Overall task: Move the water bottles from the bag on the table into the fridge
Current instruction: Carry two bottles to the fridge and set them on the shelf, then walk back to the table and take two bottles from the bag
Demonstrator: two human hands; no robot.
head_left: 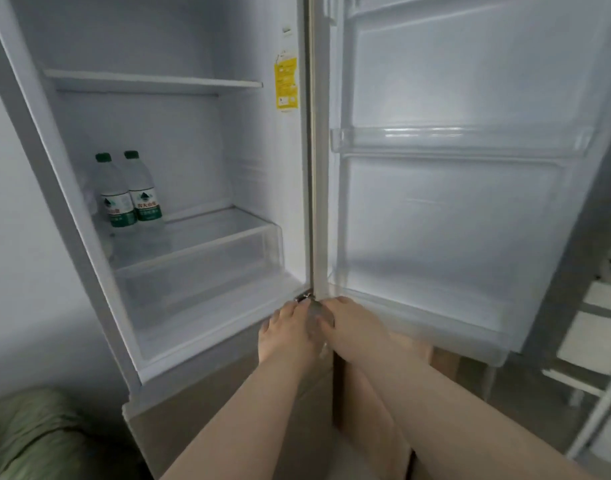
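Two water bottles point(129, 192) stood upright, touching side by side, at the back left of the fridge's point(227, 39) lower shelf, green caps up, labels facing out. Count: two bottles inside, one shelf above them, one clear drawer point(200, 265) below them, one yellow sticker point(286, 83) on the inner wall. The door point(453, 220) hung wide open to the right, with one clear rack point(459, 136) at mid height holding nothing. No bag or table in view.

Two hands were low, in front of the hinge corner. The left hand point(286, 332) and right hand point(352, 327) were brought together, fingers wrapped round a clear object point(316, 318) between them. Probably a third bottle, but it was too blurred to be sure.

Handling, my judgement: the bottles looked full, so moderately heavy for their size. Thin plastic walls would give under a hard squeeze and be slick if wet. They are not fragile. The best grip would be round the label band at the middle, where the body is straightest, or just under the shoulder. Tall and narrow, they could tip, so each should be set flat on its base, next to the pair already there. There was plenty of bare shelf to their right.

A green cloth-like thing point(30, 434) sat at the lower left, off task.
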